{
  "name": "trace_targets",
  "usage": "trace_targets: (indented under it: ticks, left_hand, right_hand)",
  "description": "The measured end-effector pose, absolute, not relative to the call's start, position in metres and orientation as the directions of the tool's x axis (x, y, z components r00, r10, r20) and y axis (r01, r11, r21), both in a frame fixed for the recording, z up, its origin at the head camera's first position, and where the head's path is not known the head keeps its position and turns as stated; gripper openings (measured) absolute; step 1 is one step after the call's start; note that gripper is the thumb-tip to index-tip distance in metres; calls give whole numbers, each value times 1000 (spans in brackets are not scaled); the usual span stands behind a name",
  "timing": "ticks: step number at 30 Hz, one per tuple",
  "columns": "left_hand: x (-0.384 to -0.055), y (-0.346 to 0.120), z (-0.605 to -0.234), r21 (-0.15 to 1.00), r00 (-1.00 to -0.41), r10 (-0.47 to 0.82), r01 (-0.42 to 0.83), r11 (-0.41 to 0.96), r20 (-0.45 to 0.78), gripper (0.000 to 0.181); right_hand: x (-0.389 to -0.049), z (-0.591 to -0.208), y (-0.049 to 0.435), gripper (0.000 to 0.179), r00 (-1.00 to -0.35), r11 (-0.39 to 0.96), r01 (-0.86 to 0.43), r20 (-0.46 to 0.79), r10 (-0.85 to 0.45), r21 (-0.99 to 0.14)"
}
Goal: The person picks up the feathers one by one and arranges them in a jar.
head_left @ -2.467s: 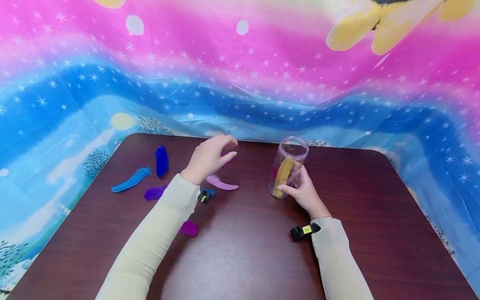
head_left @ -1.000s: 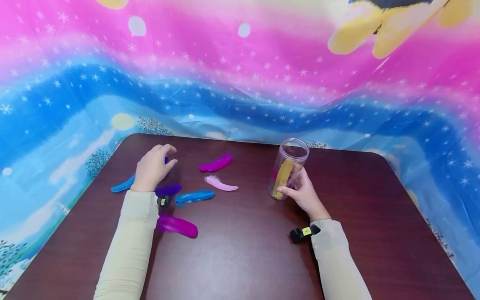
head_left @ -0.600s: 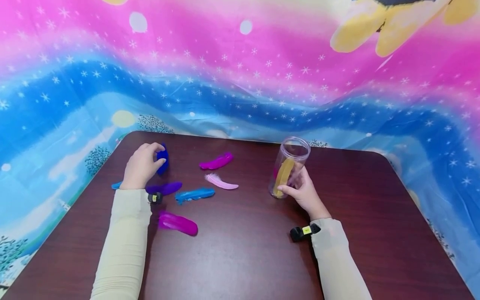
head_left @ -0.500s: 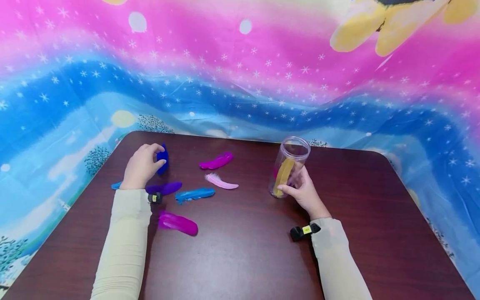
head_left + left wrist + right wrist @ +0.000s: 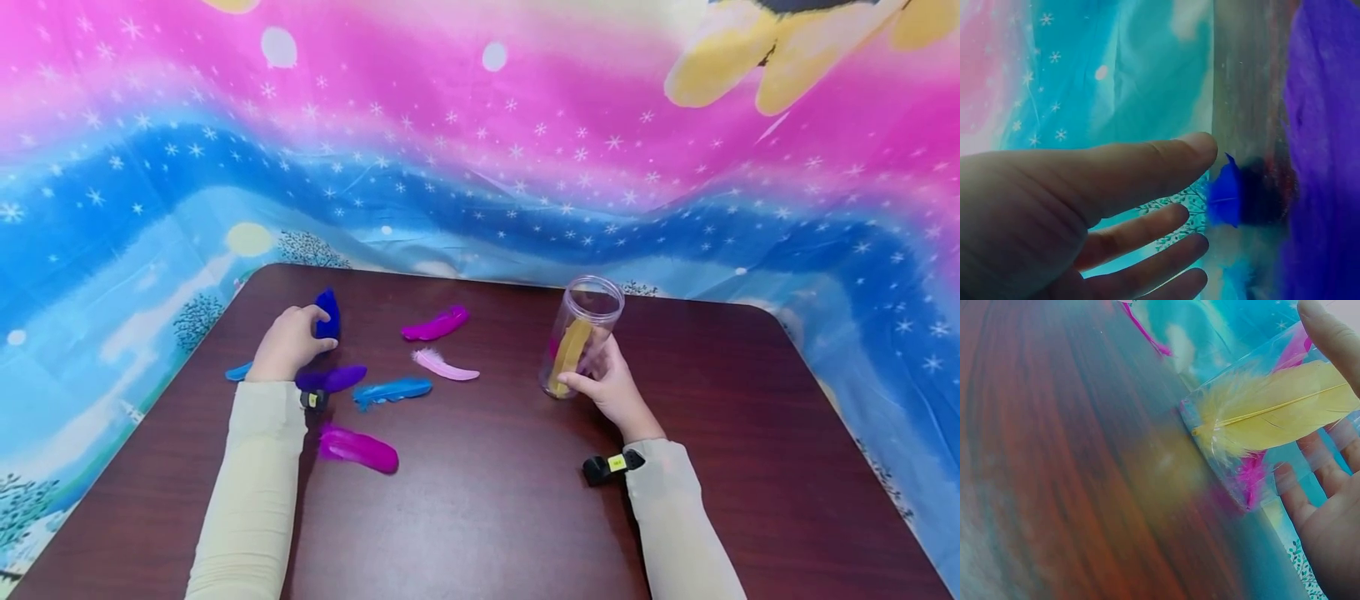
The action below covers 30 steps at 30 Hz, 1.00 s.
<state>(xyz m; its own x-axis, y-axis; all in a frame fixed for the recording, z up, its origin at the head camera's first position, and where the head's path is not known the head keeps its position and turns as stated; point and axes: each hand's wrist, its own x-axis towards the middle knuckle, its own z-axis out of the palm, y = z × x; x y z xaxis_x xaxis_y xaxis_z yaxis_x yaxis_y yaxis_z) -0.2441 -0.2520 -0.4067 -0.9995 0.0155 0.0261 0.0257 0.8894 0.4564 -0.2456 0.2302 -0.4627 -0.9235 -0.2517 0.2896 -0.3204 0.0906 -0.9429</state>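
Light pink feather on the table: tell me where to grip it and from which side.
Probably best to pinch the light pink feather near its smooth right end, coming down from above on the right. It lies low on the table, with loose fluff at its left end, while the neater right end tapers toward the jar.

From up high, the head view faces forward and down across the table (image 5: 487, 517) to the cloth (image 5: 450, 125). Close-in wrist views look past the left hand (image 5: 287, 345) and right hand (image 5: 615, 396), sharing the dark blue feather (image 5: 327, 312) and jar (image 5: 592, 318) respectively with it.
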Motion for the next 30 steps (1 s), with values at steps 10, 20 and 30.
trace_targets:
  ticks: [10, 20, 30]
  left_hand:
    - [-247, -253, -414, 441, -999, 34, 19, 897, -27, 46]
    - [-250, -253, -420, 439, -998, 40, 11, 899, -58, 39]
    - [-250, -255, -425, 460, -1000, -10, -6, 888, 5, 28]
  right_hand:
    - [-245, -465, 231, 80, -919, 73, -326, 298, -259, -942]
    - [-247, -461, 231, 83, -918, 80, -327, 296, -265, -942]
    - [-248, -463, 231, 82, -916, 73, -332, 303, -264, -941]
